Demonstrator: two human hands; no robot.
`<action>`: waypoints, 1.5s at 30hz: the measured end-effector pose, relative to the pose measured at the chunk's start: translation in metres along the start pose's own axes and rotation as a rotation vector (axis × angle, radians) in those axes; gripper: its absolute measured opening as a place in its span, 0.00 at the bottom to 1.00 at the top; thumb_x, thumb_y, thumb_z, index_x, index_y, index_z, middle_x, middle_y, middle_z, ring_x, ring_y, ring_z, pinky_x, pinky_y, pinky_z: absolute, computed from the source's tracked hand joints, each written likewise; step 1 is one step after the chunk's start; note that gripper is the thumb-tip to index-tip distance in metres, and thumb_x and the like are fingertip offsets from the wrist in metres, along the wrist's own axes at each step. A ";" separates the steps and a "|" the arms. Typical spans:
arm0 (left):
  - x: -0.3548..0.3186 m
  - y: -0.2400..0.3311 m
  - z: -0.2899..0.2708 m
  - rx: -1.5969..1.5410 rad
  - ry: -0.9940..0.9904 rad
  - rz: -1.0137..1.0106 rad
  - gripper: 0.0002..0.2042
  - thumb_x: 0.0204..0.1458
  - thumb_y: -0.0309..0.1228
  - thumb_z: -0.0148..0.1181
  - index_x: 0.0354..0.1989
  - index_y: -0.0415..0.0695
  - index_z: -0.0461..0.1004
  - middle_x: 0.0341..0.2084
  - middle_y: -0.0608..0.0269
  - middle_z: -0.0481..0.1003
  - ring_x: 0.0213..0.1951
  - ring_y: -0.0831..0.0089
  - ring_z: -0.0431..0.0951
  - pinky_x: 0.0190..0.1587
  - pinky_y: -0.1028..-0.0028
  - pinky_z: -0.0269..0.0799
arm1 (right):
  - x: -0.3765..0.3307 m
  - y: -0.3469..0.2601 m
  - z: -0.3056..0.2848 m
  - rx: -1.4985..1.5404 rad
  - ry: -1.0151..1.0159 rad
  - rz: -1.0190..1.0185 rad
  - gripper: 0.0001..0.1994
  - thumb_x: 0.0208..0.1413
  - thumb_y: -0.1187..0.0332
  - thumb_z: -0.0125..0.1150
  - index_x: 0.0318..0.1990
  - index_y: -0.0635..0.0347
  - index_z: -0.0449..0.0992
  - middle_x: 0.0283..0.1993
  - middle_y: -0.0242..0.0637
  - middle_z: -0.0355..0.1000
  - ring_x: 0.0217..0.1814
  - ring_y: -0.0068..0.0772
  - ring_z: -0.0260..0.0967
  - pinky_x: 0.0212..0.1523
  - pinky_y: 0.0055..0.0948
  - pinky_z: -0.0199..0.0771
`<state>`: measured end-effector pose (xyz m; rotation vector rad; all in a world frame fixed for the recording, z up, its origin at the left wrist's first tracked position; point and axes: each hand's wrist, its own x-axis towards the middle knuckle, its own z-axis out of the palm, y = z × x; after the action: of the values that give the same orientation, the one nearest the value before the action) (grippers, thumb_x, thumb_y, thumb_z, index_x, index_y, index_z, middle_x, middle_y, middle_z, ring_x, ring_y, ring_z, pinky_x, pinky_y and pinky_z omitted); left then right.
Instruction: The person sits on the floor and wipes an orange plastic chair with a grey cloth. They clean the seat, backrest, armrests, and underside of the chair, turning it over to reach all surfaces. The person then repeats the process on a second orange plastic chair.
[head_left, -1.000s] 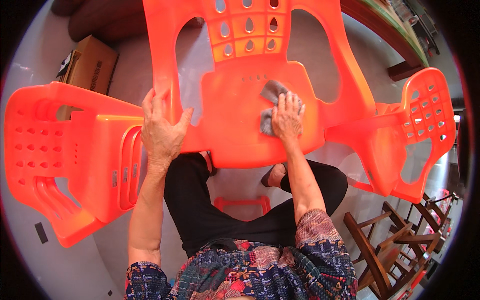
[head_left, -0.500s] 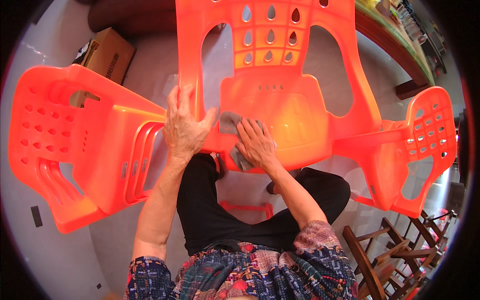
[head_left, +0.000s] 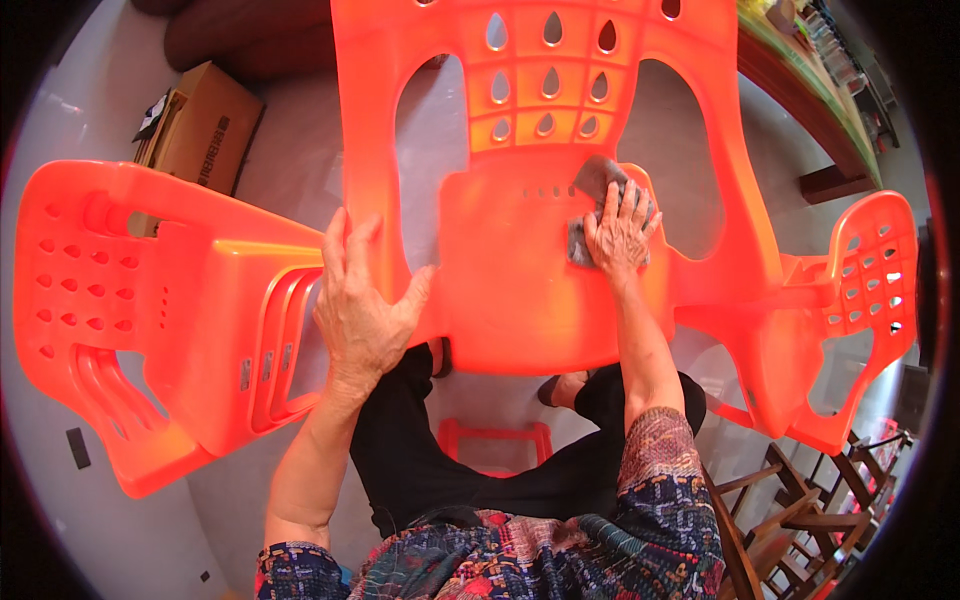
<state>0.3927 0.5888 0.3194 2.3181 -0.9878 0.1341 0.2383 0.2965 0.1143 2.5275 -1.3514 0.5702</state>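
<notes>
An orange plastic chair (head_left: pixel 500 320) stands before me, its backrest pierced with drop-shaped holes. My right hand (head_left: pixel 622 230) presses a grey cloth (head_left: pixel 600 180) flat against the right rear part of the seat, fingers spread over it. Cloth edges show beyond the fingertips and beside the thumb. My left hand (head_left: pixel 365 300) straddles the chair's left arm, fingers on the outer side and thumb toward the seat. Part of that arm is hidden under the palm.
A stack of orange chairs (head_left: pixel 200 330) is at left, another orange chair (head_left: pixel 790 340) at right. Behind are a cardboard box (head_left: pixel 215 130) and a wooden-edged counter (head_left: pixel 810 110). Dark wooden furniture (head_left: pixel 790 520) stands lower right. A small red stool (head_left: pixel 495 432) shows between my legs.
My right hand has carried the cloth from the seat's left side to its right rear. The chair sits slightly lower in view, and my left hand appears lower with it.
</notes>
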 end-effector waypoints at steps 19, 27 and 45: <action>-0.001 0.003 -0.001 -0.043 0.039 -0.015 0.29 0.42 0.39 0.68 0.53 0.42 0.67 0.59 0.46 0.60 0.54 0.48 0.69 0.50 0.58 0.69 | -0.051 -0.175 -0.048 0.533 -0.006 -0.449 0.28 0.48 0.52 0.57 0.59 0.43 0.66 0.64 0.33 0.57 0.66 0.38 0.52 0.59 0.68 0.49; -0.001 0.002 0.004 0.041 0.050 -0.030 0.28 0.43 0.40 0.68 0.53 0.47 0.67 0.59 0.51 0.61 0.56 0.51 0.68 0.52 0.58 0.68 | -0.135 -0.075 -0.116 0.478 -0.222 -0.624 0.29 0.47 0.49 0.58 0.58 0.45 0.67 0.64 0.35 0.58 0.67 0.39 0.50 0.61 0.64 0.47; -0.001 -0.001 0.003 -0.029 0.022 0.016 0.28 0.42 0.35 0.68 0.52 0.39 0.68 0.59 0.47 0.60 0.53 0.50 0.70 0.49 0.59 0.70 | 0.047 0.017 -0.009 -0.042 -0.178 -0.069 0.36 0.49 0.42 0.53 0.65 0.41 0.57 0.71 0.42 0.44 0.71 0.56 0.39 0.63 0.67 0.41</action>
<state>0.3925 0.5884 0.3163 2.2782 -0.9915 0.1502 0.2457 0.2552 0.1429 2.6312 -1.3110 0.3056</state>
